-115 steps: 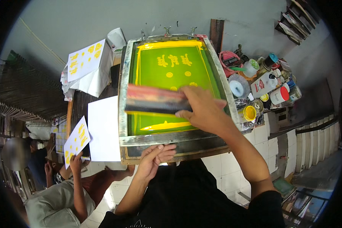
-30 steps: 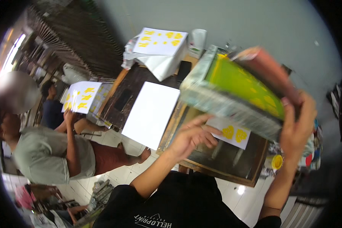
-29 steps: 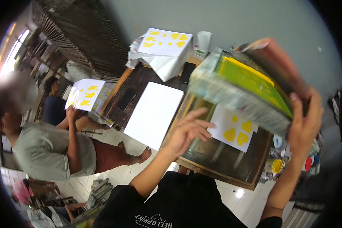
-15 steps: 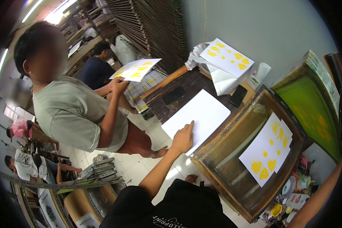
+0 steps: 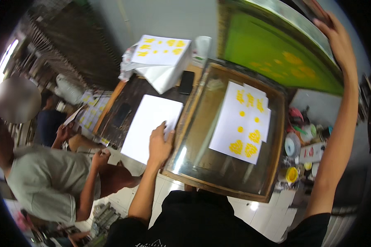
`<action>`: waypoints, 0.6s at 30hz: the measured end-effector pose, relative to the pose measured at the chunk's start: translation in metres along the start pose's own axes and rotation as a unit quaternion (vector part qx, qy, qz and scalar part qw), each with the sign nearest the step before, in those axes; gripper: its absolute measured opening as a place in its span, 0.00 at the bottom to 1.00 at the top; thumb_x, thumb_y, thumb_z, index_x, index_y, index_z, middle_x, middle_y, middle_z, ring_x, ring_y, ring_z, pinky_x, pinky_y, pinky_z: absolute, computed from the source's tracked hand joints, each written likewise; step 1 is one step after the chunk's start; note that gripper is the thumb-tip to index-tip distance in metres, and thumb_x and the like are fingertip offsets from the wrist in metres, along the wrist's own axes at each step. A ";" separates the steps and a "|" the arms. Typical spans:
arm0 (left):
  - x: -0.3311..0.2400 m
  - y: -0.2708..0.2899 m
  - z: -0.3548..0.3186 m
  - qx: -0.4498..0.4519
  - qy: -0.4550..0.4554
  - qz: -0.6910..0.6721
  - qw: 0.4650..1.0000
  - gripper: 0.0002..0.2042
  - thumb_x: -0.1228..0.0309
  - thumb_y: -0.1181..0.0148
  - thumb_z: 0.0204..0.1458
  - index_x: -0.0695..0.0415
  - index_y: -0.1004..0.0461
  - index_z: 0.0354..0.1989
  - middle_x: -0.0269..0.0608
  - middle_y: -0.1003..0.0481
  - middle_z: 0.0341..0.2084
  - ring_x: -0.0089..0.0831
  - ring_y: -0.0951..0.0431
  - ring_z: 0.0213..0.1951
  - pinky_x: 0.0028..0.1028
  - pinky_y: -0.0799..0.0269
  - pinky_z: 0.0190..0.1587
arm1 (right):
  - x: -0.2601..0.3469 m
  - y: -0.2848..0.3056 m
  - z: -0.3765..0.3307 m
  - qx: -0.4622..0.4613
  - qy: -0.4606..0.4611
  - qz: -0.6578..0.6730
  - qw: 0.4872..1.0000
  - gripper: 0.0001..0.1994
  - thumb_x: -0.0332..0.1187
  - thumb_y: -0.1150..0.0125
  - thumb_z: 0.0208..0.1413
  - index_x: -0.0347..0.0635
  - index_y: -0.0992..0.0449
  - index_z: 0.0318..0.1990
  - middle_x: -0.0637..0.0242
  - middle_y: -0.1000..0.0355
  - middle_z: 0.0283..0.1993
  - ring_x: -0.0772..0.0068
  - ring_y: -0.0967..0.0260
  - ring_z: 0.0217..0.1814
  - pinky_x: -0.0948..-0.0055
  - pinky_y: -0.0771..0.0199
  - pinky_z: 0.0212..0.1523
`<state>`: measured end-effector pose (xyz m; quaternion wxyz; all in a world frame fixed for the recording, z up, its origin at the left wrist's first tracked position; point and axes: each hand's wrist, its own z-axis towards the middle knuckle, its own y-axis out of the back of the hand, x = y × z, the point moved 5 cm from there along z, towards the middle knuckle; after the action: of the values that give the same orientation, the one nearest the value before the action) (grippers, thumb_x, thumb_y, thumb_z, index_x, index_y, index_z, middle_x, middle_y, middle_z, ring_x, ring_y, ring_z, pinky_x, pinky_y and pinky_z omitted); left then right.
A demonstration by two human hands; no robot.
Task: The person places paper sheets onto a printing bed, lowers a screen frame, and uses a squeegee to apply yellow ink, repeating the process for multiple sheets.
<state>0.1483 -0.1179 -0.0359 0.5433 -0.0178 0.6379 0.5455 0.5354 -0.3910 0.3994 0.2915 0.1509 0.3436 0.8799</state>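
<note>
My left hand [image 5: 160, 143] lies on a blank white sheet of paper [image 5: 146, 119], its fingers stretched out over the right side. Up at the far right, my right hand [image 5: 336, 39] closes around a dark bar with a brown edge [image 5: 315, 9], at the top of a raised printing screen [image 5: 255, 45]. The screen's mesh is green with faint yellow shapes. Below it, a white sheet with yellow prints [image 5: 228, 123] rests on the glass of a wooden-framed table [image 5: 185, 164], overlapping other white pieces.
Left of the glass table is a dark wooden table [image 5: 105, 121] with two phones, one being a black phone [image 5: 186, 82]. Behind stands a pile of printed sheets [image 5: 160, 51]. Paint tubs [image 5: 292, 175] crowd the right. A co-worker in grey [image 5: 49, 181] stands left.
The view has swung right. My right arm has risen to the top of the screen. My left hand stays on the blank paper. The co-worker's printed sheet has moved away from the table.
</note>
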 end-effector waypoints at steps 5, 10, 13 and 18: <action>-0.100 -0.102 0.036 0.101 -0.118 0.128 0.980 0.42 0.42 0.46 0.62 0.61 0.45 0.75 0.66 0.50 0.74 0.59 0.52 0.76 0.51 0.60 0.76 | 0.051 0.014 -0.020 -0.036 0.015 0.011 0.999 0.20 0.40 0.39 0.60 0.32 0.24 0.52 0.50 0.22 0.45 0.53 0.25 0.48 0.59 0.29 0.54; -0.109 -0.139 0.051 0.155 -0.121 0.216 0.956 0.55 0.29 0.48 0.54 0.61 0.57 0.78 0.62 0.63 0.78 0.53 0.69 0.79 0.56 0.75 0.76 | 0.053 0.018 -0.008 -0.001 -0.064 0.053 0.997 0.17 0.36 0.36 0.57 0.28 0.23 0.47 0.48 0.22 0.42 0.55 0.26 0.47 0.61 0.30 0.51; -0.089 -0.118 0.046 0.152 -0.113 0.230 0.955 0.58 0.29 0.44 0.52 0.62 0.59 0.79 0.62 0.65 0.78 0.53 0.71 0.79 0.60 0.76 0.75 | 0.046 0.019 -0.003 0.001 -0.071 0.044 0.997 0.17 0.36 0.36 0.58 0.28 0.23 0.47 0.49 0.22 0.41 0.56 0.26 0.46 0.61 0.29 0.51; -0.003 -0.045 0.042 0.272 0.109 0.038 0.955 0.42 0.45 0.32 0.54 0.67 0.36 0.67 0.59 0.31 0.60 0.48 0.33 0.61 0.46 0.42 0.65 | 0.043 0.012 0.003 0.002 -0.074 0.050 0.996 0.18 0.36 0.36 0.58 0.27 0.23 0.47 0.49 0.22 0.42 0.57 0.26 0.47 0.61 0.30 0.52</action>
<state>0.2058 -0.1073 -0.0569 0.4336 0.0960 0.8178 0.3661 0.4983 -0.3703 0.4130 0.2713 0.2334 0.3150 0.8791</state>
